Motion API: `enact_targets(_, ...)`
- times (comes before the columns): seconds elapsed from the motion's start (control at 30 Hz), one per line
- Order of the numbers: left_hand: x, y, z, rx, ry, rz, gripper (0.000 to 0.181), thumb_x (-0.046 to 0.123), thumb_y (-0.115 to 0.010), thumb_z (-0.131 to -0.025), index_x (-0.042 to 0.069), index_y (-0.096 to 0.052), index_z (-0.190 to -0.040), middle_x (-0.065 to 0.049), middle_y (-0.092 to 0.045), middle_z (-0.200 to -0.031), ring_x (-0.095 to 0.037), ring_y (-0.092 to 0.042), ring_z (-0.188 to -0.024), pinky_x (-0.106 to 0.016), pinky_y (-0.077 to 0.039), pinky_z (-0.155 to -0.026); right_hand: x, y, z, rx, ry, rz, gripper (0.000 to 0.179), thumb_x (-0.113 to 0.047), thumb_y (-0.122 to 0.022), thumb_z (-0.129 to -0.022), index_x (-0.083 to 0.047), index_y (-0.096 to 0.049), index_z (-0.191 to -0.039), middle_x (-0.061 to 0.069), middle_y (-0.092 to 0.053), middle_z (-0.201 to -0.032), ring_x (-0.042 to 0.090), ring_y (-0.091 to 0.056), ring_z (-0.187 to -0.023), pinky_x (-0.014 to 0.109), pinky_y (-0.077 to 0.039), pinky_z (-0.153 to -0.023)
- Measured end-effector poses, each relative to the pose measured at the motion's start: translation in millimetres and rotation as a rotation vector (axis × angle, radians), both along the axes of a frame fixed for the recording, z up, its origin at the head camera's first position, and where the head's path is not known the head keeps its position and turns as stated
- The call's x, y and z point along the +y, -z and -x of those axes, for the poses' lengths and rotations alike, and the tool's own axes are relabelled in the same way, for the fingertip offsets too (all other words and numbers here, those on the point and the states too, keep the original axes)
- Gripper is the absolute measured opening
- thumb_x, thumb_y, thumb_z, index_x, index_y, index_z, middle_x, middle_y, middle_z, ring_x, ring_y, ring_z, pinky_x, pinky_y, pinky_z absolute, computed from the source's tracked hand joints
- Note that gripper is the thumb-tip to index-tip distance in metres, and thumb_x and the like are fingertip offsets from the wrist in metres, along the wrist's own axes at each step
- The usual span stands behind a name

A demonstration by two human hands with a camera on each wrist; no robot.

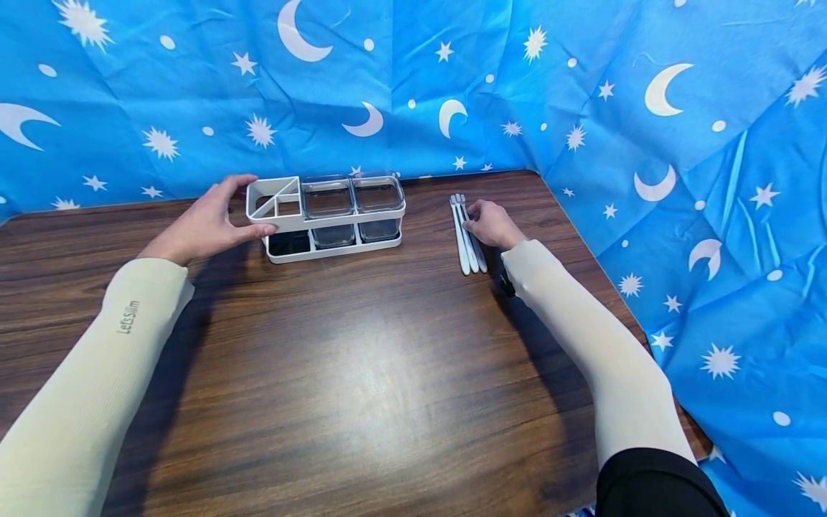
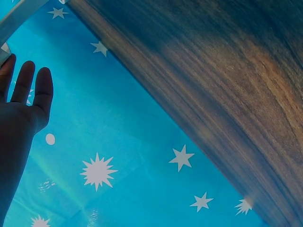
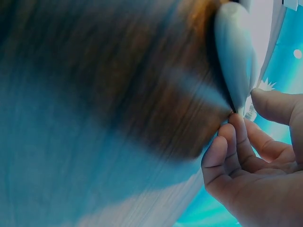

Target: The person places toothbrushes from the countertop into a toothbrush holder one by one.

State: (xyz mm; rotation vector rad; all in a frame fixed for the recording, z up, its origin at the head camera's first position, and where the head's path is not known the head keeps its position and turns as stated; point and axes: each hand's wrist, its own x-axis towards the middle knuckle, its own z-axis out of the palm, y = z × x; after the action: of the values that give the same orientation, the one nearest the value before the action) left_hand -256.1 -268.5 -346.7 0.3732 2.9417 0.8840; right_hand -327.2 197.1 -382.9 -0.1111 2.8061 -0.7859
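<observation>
Toothbrushes (image 1: 471,253), three in number, lie close side by side on the right far part of the wooden table (image 1: 388,445), heads toward the far edge and broad handle ends toward the near side. The right hand (image 1: 494,222) reaches in from the right, its thumb and fingertips brought together on the rightmost toothbrush (image 1: 480,256); the right wrist view shows the thumb on one side of the narrow shank and the fingers on the other, with the handle end extending past them. To the left, and well apart, stands the white two-tier holder (image 1: 329,220), upright near the far edge. Its upper tier carries a divided section at the left and two clear cups (image 1: 328,199) in the middle and right places. The left hand (image 1: 209,224) is clamped on the holder's left end, thumb at the near face and fingers at the far left corner. Beyond the table hangs a blue cloth (image 1: 400,72) with white moons and stars. The step in hand is judged to be taking up one toothbrush while the holder is steadied; the next move appears to call for a firm pinch and a lift that parts this toothbrush from its neighbours without dragging them.
</observation>
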Motion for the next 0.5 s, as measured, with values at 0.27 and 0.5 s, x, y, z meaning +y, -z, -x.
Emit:
enact_targets(0.27, -0.4, 0.7, -1.2, 0.008, 0.011, -0.008, 0.099, 0.052, -0.070, -0.080, 0.009, -0.016, -0.151, -0.025, -0.034, -0.137, -0.044, -0.033, -0.122, -0.065, -0.026, -0.096, -0.3, 2.3, 1.0, 0.015, 0.000, -0.026, 0.033, -0.015, -0.049, -0.099, 0.000, -0.048, -0.129, 0.016, -0.053, -0.110, 0.027, -0.054, -0.094, 0.041, -0.047, -0.081)
enact_targets(0.5, -0.2, -0.2, -1.4, 0.008, 0.009, 0.003, 0.099, 0.053, -0.070, -0.080, 0.010, -0.015, -0.151, -0.025, -0.033, -0.138, -0.044, -0.032, -0.123, -0.065, -0.026, -0.096, -0.5, 3.7, 2.6, 0.010, 0.041, -0.039, 0.035, -0.014, -0.050, -0.098, 0.001, -0.049, -0.130, 0.017, -0.055, -0.111, 0.027, -0.056, -0.093, 0.041, -0.049, -0.080)
